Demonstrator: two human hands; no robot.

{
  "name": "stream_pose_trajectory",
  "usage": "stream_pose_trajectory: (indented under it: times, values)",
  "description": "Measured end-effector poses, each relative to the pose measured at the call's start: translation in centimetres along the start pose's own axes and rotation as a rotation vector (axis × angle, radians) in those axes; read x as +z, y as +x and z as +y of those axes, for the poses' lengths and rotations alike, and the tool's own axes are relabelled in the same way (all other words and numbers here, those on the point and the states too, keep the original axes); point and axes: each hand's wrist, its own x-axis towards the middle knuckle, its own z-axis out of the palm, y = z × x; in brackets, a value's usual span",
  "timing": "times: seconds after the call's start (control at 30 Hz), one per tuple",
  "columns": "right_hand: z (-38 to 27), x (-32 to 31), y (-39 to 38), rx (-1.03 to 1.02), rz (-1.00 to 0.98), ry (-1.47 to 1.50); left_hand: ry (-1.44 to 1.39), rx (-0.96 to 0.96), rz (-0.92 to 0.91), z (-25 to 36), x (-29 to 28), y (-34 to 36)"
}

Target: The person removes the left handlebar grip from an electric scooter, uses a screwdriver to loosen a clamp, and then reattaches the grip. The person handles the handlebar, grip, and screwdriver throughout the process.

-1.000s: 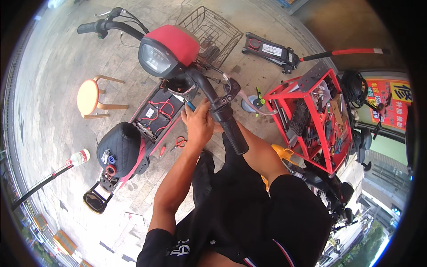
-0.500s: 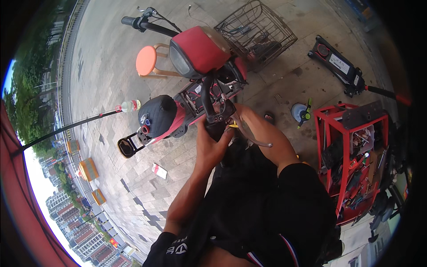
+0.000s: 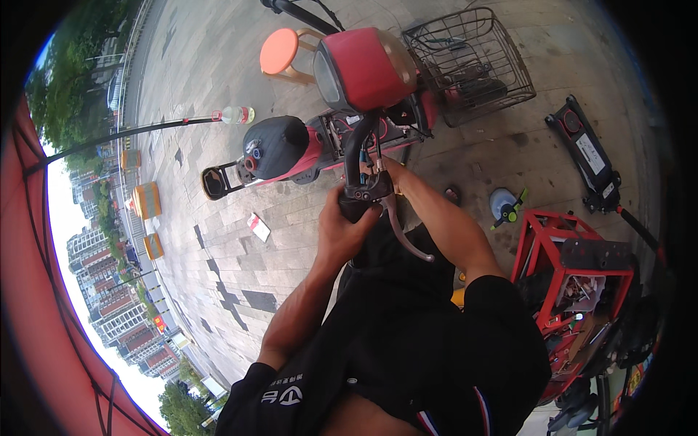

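My left hand [image 3: 342, 232] is closed around the black handlebar grip [image 3: 352, 207], just below the brake assembly [image 3: 374, 189] with its silver lever [image 3: 407, 243]. My right hand [image 3: 389, 167] reaches behind the handlebar from the right, beside the lever and cables; its fingers are largely hidden, and a small blue item [image 3: 362, 178] shows near them, too small to identify. The red electric scooter [image 3: 371, 69] has a wire basket [image 3: 480, 65], an open deck with batteries and wires [image 3: 392, 123], and a black padded seat [image 3: 276, 145].
An orange stool [image 3: 278, 51] stands behind the scooter. A black floor jack [image 3: 585, 152] and red tool cart [image 3: 542, 254] are at right, near a blue-grey round object [image 3: 505, 207]. Orange barriers [image 3: 145, 200], a pole with a bottle [image 3: 236, 115] and a red canopy [image 3: 33, 283] are left.
The view has swung, bringing street and canopy into sight. My left hand has moved onto the grip. The handlebar now stands more upright in view, its lever pointing toward me.
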Motion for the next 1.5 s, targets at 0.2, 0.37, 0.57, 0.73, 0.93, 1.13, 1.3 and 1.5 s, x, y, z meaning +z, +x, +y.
stream_pose_trajectory:
  times: [0.2, 0.37, 0.57, 0.73, 0.93, 1.13, 1.3, 1.5]
  values:
    - [-0.1, -0.3, -1.0, 0.023, -0.012, 0.151, -0.057, -0.057, 0.035, 0.7, 0.4, -0.1]
    - [0.9, 2.2, -2.2, -0.209, 0.162, 0.275, -0.116, -0.155, 0.025, 1.1, 0.4, -0.1]
    - [1.6, 3.7, -2.7, -0.236, 0.229, 0.527, -0.124, -0.085, 0.021, 1.0, 0.5, 0.0]
    - [1.0, 2.4, -3.8, -0.140, -0.102, 0.735, -0.052, -0.072, -0.011, 1.3, 0.0, 0.3]
    - [1.4, -0.7, -1.2, -0.016, -0.472, 0.845, -0.191, -0.118, -0.022, 1.9, 0.3, 0.0]
    - [2.2, -1.7, -0.7, 0.124, -0.353, 0.799, -0.096, -0.150, -0.027, 1.8, -0.1, 0.2]
    - [1.5, -2.1, -0.3, 0.274, -0.505, 0.807, -0.161, -0.217, -0.044, 2.0, -0.4, 0.0]
    - [1.4, -3.2, 2.1, 0.390, -0.769, 0.649, -0.234, -0.223, -0.063, 1.9, -0.2, -0.3]
